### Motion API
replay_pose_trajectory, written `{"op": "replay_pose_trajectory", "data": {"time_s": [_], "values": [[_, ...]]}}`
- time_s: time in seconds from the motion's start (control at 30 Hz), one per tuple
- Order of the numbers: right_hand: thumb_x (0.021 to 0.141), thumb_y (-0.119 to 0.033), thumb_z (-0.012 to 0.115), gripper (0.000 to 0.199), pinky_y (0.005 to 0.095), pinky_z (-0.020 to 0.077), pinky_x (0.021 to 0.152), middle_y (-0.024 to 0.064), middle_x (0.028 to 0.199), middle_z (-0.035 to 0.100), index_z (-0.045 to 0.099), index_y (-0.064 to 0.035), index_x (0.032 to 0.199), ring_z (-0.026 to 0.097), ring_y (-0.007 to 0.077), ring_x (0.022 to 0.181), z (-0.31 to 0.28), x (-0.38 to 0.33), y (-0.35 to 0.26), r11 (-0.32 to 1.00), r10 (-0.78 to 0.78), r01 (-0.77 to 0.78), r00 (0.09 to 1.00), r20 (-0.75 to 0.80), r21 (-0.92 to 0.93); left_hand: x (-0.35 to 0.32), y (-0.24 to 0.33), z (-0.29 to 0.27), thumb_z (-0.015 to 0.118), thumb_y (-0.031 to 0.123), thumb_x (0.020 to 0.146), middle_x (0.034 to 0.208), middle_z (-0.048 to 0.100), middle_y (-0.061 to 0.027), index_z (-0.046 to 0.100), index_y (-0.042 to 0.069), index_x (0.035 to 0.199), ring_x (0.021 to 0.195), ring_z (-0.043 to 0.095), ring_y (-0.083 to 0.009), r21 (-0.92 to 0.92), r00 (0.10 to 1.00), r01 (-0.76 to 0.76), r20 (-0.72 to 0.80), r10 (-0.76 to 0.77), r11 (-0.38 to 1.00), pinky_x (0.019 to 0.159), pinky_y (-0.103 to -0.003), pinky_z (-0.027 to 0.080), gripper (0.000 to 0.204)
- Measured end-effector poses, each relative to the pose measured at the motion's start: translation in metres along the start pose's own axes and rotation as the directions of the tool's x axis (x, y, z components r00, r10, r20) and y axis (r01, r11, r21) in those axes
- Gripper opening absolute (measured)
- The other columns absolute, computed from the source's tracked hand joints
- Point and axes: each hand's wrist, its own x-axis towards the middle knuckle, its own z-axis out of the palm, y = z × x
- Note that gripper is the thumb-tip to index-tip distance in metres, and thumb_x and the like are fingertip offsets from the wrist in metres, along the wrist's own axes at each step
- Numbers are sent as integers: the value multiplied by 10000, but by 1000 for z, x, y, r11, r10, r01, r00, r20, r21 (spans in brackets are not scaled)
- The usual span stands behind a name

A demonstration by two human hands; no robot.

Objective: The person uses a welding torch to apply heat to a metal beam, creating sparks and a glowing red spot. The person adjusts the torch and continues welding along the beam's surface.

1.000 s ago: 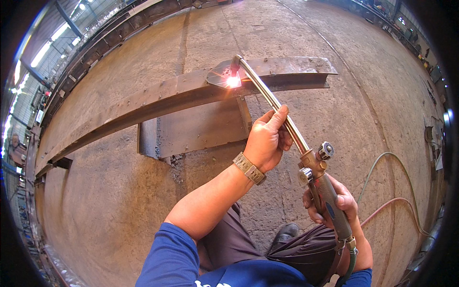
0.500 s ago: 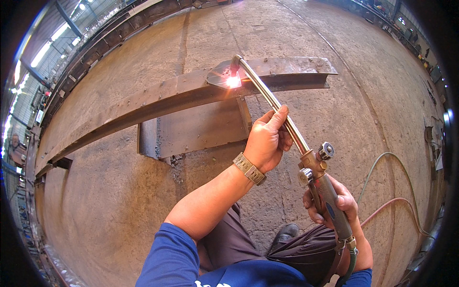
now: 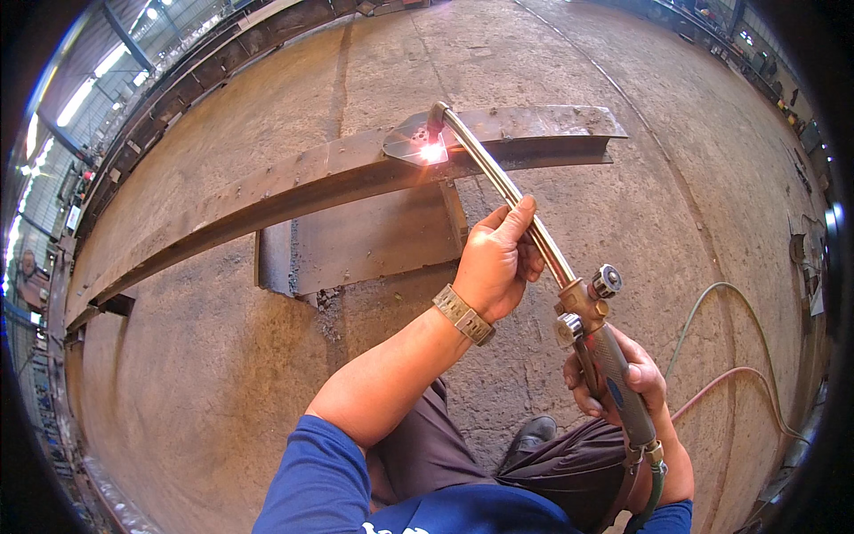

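A gas cutting torch slants from lower right to upper left, its bent head over a small steel plate with several holes. Bright flame glows at the plate's near edge. That plate lies on a long steel beam. My left hand is closed round the torch's metal tubes, thumb along the top. Lower down, my right hand grips the dark handle and its lever, just below two valve knobs. Part of the right hand is hidden behind the handle.
Under the beam sits a wide steel piece with rough edges. A green hose and a red hose loop across the concrete floor on the right. My shoe is below the torch. Steel lengths line the far left.
The torch head and its flame have shifted very slightly left along the plate's edge. Both hands keep the same hold.
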Motion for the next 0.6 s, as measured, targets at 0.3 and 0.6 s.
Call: {"op": "replay_pose_trajectory", "data": {"time_s": [0.3,0.6], "values": [[703,-384,784,928,293,510,478,303,959,593,328,54,1383,605,242,575,1,0,0,1000,-9,9,1000,7,21,-1,1,2,621,313,967,676,603,-31,561,80,895,465,540,-116,10,1000,3,-7,-3,1000,411,-257,379,251],[703,-384,782,924,284,508,461,301,956,596,332,60,1377,621,247,603,1,-1,1,1000,-20,20,1000,-1,15,0,0,1,623,322,965,668,596,-26,554,82,897,466,541,-110,7,1000,4,-5,-4,1000,409,-248,386,259]]}}
